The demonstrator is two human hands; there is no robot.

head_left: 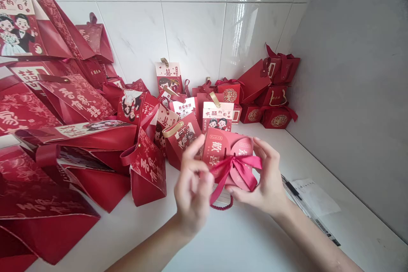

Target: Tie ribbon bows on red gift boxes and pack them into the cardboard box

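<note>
Right hand (269, 178) closed about the right side of a red gift box (228, 144), just right of centre in the frame; thumb along the lower edge, fingers at the upper right corner. Left hand (193, 189) at the box's left side, forefinger raised against the edge, remaining fingers bent close to a trailing tail of the pink ribbon bow (234, 161); blurred, so cannot tell whether pinching it. Printed face of the box turned towards the camera, top edge running across the frame with a slight drop to the right. Visible face nearly square; cannot establish a long axis. Bow tied over the overlapping rounded flaps, one tail towards lower left, another towards right. Just below the box in the frame, a twisted cord handle (222, 207), attachment unclear. At left of frame, large red boxes (148, 170) stacked and leaning on the white surface (245, 242); at upper centre, smaller boxes (229, 93) grouped near the tiled wall (191, 38). At lower right, a black pen (291, 189) beside a paper slip (317, 197).
</note>
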